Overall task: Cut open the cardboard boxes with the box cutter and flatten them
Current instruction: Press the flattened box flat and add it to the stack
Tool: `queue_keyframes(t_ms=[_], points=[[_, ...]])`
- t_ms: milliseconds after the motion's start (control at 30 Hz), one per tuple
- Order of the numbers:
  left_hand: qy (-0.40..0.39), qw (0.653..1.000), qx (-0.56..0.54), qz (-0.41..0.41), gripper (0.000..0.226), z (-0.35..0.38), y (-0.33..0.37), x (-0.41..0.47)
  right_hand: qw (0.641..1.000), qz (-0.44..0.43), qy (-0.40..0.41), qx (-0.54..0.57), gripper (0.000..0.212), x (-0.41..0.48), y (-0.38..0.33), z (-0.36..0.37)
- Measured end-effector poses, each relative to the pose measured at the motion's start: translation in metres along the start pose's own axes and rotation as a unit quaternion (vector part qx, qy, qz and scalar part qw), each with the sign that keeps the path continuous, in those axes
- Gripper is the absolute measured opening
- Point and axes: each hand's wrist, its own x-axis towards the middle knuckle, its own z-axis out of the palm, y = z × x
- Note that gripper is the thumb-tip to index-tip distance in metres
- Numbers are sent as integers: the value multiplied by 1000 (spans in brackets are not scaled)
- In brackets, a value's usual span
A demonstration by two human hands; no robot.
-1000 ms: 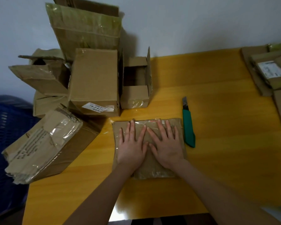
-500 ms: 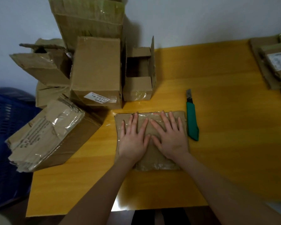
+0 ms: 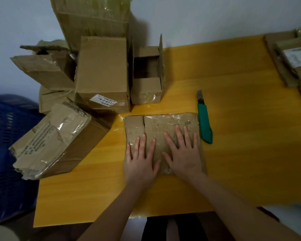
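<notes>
A flattened cardboard box (image 3: pixel 161 126) with shiny tape lies on the yellow table (image 3: pixel 241 119) in front of me. My left hand (image 3: pixel 141 160) and my right hand (image 3: pixel 184 153) press flat on its near half, fingers straight and spread. A green box cutter (image 3: pixel 205 122) lies on the table just right of the flattened box, blade end pointing away from me; neither hand touches it. Several unflattened boxes stand at the back left: a closed labelled box (image 3: pixel 102 73), a small open box (image 3: pixel 147 77), and a crushed box (image 3: pixel 57 141) tilted over the table's left edge.
A tall box (image 3: pixel 92 18) leans on the wall behind the pile, and an open torn box (image 3: pixel 45 66) sits at far left. Flattened cardboard (image 3: pixel 292 58) is stacked at the table's right end. A blue plastic crate (image 3: pixel 5 153) stands beside the table on the left.
Both hands have slid toward me along the flattened box, from its far half to its near half. The box cutter and the other boxes stayed put.
</notes>
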Motion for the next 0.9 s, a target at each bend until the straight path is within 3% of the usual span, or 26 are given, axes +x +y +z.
queue_keyframes(t_ms=[367,567,733,900], points=[[-25,1000,-14,-1,68,-5,4,-3,999,9,-31,-1,64,-2,-3,-5],[-23,999,-27,0,58,-36,5,49,999,25,-16,25,55,9,1,-21],[-26,1000,2,6,59,-23,2,61,999,16,-30,8,69,39,13,-22],[-8,1000,-18,10,59,-18,0,66,999,10,-30,11,68,45,16,-11]])
